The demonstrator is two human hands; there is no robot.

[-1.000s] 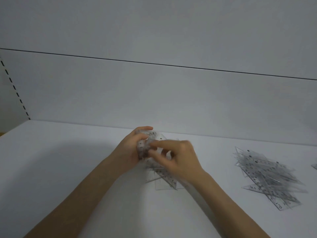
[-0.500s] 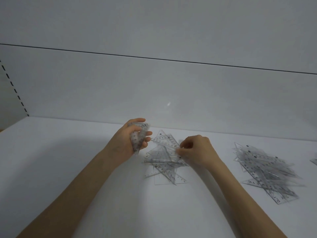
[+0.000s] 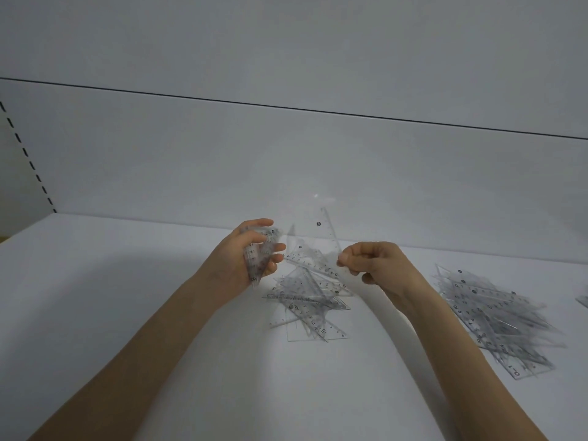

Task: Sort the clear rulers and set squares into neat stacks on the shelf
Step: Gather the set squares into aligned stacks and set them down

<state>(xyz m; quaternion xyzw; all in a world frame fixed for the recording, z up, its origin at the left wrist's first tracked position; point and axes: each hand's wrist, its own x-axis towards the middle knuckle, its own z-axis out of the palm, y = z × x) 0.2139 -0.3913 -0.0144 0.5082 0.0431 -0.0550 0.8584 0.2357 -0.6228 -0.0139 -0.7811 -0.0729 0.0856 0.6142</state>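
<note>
Evidently early on: a bundle of set squares is gripped in the left hand, and one clear set square is pinched by fingers of the right hand above a loose pile on the shelf (another jumbled heap lies unsorted nearby).

I see the left hand gripping a set-square bundle; the right hand pinches one raised set square above the loose pile between them.

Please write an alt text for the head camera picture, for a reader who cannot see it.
Over a white shelf, the left hand grips a bundle of clear set squares, and the right hand pinches one set square, lifted upright. A loose pile lies between the arms, and a bigger pile lies to the right.
</note>
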